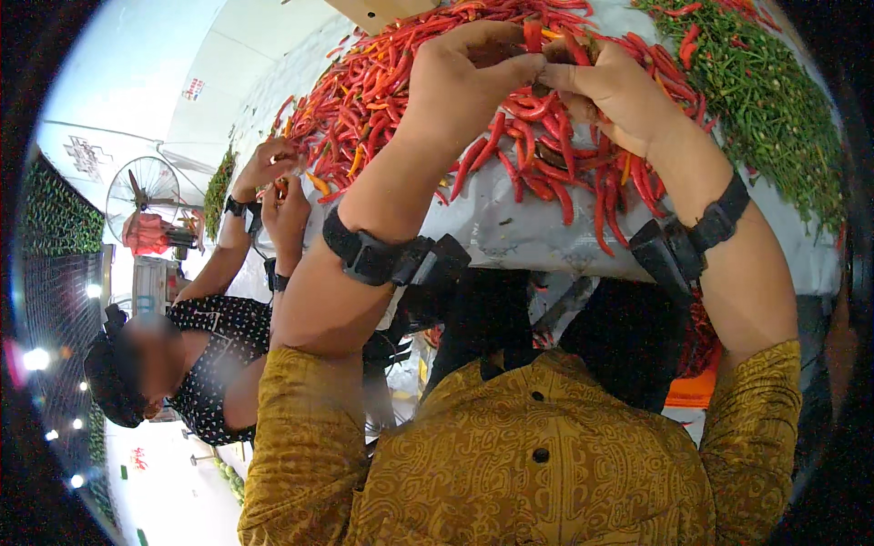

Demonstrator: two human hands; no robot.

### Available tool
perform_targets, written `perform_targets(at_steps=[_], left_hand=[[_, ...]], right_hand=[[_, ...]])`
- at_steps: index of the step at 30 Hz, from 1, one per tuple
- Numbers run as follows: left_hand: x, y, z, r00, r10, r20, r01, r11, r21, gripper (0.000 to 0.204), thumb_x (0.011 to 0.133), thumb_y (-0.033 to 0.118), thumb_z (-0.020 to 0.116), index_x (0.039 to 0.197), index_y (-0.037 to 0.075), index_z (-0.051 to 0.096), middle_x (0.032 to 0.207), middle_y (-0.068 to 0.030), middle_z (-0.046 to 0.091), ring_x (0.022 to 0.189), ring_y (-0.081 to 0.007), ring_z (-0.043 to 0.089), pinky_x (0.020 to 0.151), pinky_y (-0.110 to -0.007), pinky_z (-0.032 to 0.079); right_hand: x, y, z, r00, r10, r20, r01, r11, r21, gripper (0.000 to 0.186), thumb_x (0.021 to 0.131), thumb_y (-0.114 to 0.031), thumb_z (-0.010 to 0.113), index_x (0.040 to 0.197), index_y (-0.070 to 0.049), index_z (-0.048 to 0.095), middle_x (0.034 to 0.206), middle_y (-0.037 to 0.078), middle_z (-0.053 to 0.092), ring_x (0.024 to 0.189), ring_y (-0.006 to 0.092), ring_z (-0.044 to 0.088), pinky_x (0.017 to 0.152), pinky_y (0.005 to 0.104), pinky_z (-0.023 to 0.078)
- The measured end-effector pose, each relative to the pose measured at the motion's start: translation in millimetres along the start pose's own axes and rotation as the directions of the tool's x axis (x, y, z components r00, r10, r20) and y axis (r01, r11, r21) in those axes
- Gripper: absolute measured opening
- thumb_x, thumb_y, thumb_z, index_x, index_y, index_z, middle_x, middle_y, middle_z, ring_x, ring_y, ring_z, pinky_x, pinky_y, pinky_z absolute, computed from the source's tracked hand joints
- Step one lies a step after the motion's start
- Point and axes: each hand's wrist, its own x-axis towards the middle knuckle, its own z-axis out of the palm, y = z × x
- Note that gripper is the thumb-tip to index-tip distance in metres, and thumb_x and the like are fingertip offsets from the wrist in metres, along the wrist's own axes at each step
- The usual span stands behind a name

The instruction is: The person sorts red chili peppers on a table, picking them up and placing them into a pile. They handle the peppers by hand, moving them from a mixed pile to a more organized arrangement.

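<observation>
A large spread of red chilli peppers (364,127), a few of them orange, covers the pale plastic-covered table (501,237). At the top centre my left hand (473,68) pinches a red chilli (533,36), its fingers partly hidden. My right hand (610,91) meets it there, fingers curled around another red chilli (574,50). The two thumbs are close together above the pile. Black straps with small devices sit on both my forearms.
A co-worker (209,346) at left has both hands (278,191) at the pile's edge. Green chillies or stems (756,118) lie heaped at right. A cardboard box (373,14) stands at the back. A fan (141,200) is at left, an orange crate (692,391) below the table.
</observation>
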Motion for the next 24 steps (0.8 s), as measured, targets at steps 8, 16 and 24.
perform_targets(at_steps=[8, 16, 24], left_hand=[[-21.1, -42.8, -48.9, 0.972, -0.075, -0.221, 0.128, 0.964, 0.234, 0.026, 0.082, 0.017, 0.07, 0.101, 0.0, 0.068, 0.084, -0.0074, 0.069, 0.078, -0.0117, 0.063, 0.072, -0.027, 0.051], [-79.1, -90.6, -81.0, 0.951, -0.011, -0.31, 0.168, 0.858, 0.485, 0.022, 0.078, 0.014, 0.068, 0.097, 0.002, 0.069, 0.093, -0.0113, 0.067, 0.085, -0.021, 0.064, 0.078, -0.031, 0.049], [-110.1, -106.8, -76.2, 0.933, 0.258, -0.252, -0.034, 0.758, 0.651, 0.021, 0.074, 0.008, 0.069, 0.094, 0.004, 0.069, 0.103, -0.0114, 0.063, 0.097, -0.0293, 0.058, 0.086, -0.038, 0.044]], right_hand=[[0.1, -3.9, -10.0, 0.997, 0.037, -0.061, -0.019, 0.964, 0.265, 0.017, 0.088, -0.019, 0.064, 0.099, -0.006, 0.063, 0.081, 0.002, 0.064, 0.05, 0.0027, 0.042, 0.044, 0.0184, 0.03], [3.5, 1.9, -19.0, 0.984, 0.083, -0.16, -0.02, 0.931, 0.363, 0.019, 0.089, -0.02, 0.064, 0.098, -0.004, 0.064, 0.076, 0.003, 0.061, 0.049, 0.0058, 0.043, 0.043, 0.0198, 0.032], [6.3, 1.7, -24.5, 0.932, 0.15, -0.329, -0.017, 0.927, 0.375, 0.017, 0.083, -0.018, 0.07, 0.088, -0.004, 0.063, 0.071, 0.004, 0.057, 0.051, 0.009, 0.044, 0.042, 0.0218, 0.029]])
